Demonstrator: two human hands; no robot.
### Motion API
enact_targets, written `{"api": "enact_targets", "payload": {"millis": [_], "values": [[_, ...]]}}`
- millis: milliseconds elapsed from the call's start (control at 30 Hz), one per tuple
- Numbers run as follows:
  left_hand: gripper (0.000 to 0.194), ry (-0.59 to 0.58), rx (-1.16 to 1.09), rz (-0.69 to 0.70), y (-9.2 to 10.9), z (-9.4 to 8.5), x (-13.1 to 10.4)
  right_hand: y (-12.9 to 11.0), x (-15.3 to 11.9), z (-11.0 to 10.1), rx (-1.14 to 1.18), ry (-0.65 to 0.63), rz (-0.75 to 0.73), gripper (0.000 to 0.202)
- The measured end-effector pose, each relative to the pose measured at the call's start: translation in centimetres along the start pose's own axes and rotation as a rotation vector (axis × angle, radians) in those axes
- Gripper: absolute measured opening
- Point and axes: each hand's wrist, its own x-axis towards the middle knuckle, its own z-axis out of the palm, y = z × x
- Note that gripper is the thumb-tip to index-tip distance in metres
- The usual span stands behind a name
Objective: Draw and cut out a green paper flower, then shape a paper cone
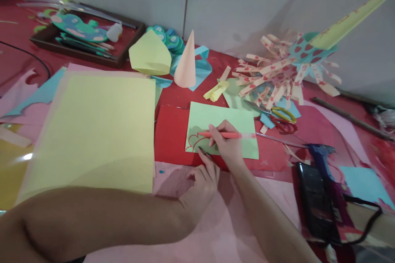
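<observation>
My right hand (226,139) is closed around an orange-red felt-tip pen (231,135). The pen's tip meets a light green sheet of paper (225,117), at the upper end of a red scalloped outline (193,141) drawn near its left end. My left hand (204,178) lies just below, its forefinger stretched out to the sheet's lower edge and its other fingers loosely bent, with nothing seen in it. Under the green sheet lies a red sheet (169,135). My left forearm crosses the lower corner of a big yellow sheet (101,131).
Behind stand a pale pink paper cone (186,65) and a folded yellow paper piece (150,55). A brown tray (83,55) holds craft bits. At right are scissors (282,119), a fringed paper decoration (277,70), a glue gun (321,154) and a black phone (316,199).
</observation>
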Motion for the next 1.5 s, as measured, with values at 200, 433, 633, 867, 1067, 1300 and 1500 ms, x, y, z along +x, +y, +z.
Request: {"api": "enact_targets", "payload": {"millis": [200, 433, 633, 867, 1067, 1300, 1500], "values": [[0.027, -0.006, 0.077, 0.031, -0.21, -0.07, 0.0, 0.01, 0.01, 0.18, 0.0, 0.05, -0.018, 0.037], [0.027, -0.008, 0.063, 0.028, -0.09, 0.03, -0.06, -0.14, -0.19, 0.2, -0.018, 0.077, -0.033, 0.036], [0.025, -0.004, 0.011, 0.007, -0.22, -0.08, -0.07, -0.25, -0.35, 0.16, -0.033, 0.08, -0.045, 0.034], [0.022, 0.028, -0.011, -0.023, -0.1, 0.07, -0.17, -0.19, -0.45, 0.33, -0.041, 0.133, -0.04, 0.037], [0.026, -0.018, 0.101, 0.031, -0.11, 0.0, -0.17, -0.19, -0.47, 0.33, -0.094, 0.196, -0.057, 0.037], [0.026, -0.022, 0.112, 0.03, 0.09, 0.1, -0.12, -0.17, -0.55, 0.29, -0.078, 0.185, -0.059, 0.036], [0.025, 0.008, 0.045, 0.003, 0.1, 0.23, -0.2, -0.2, -0.51, 0.38, -0.133, 0.237, -0.077, 0.034]]}}
